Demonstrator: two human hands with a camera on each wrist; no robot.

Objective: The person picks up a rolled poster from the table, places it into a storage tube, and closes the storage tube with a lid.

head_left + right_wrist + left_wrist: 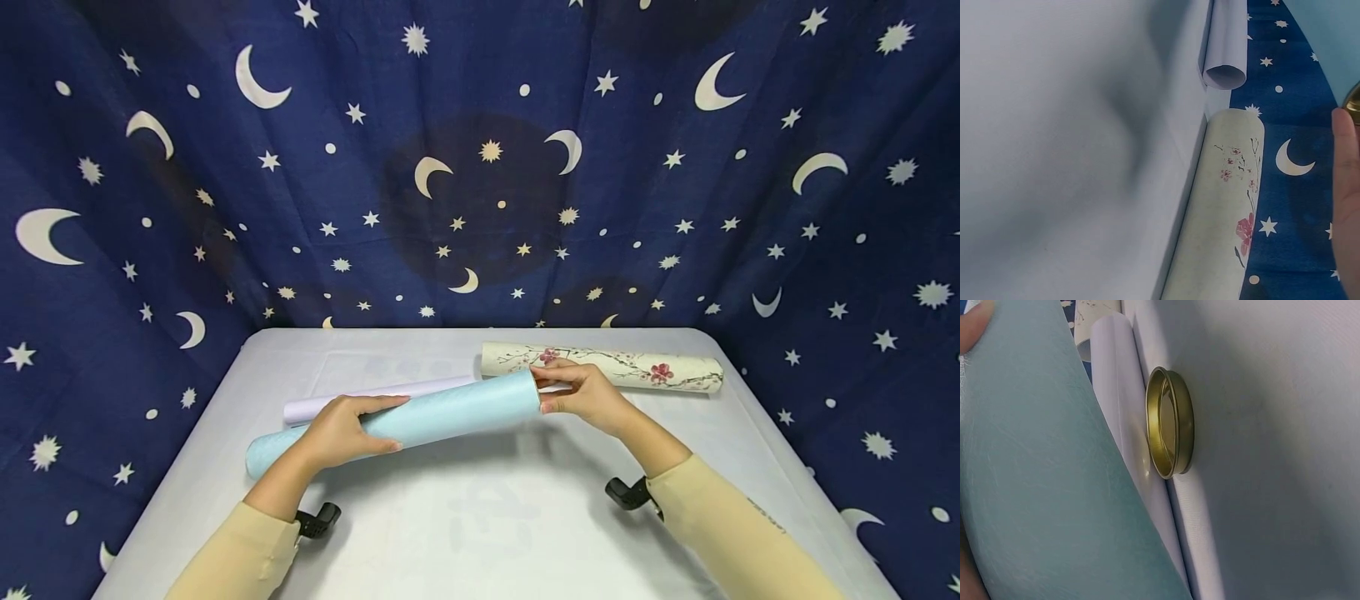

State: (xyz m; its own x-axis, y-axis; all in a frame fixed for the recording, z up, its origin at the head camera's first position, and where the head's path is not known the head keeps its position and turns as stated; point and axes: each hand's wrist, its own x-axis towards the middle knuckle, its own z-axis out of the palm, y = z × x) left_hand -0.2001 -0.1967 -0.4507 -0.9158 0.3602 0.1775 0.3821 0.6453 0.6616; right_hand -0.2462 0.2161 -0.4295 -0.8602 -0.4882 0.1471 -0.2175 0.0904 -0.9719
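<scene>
Just in front of the lavender roll (pixel 375 398), the left hand (pixel 347 433) grips the pale blue tube (pixel 457 412) while the right hand (pixel 583 397) pinches its end, and I'd guess it's light, stiff, slightly slick, steadiest held around the middle.

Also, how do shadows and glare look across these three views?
Head: soft shadow below the blue tube on the white table; left wrist: broad diagonal shadow, mild sheen on the gold cap; right wrist: diffuse, soft-edged shadows, no strong glare.
</scene>
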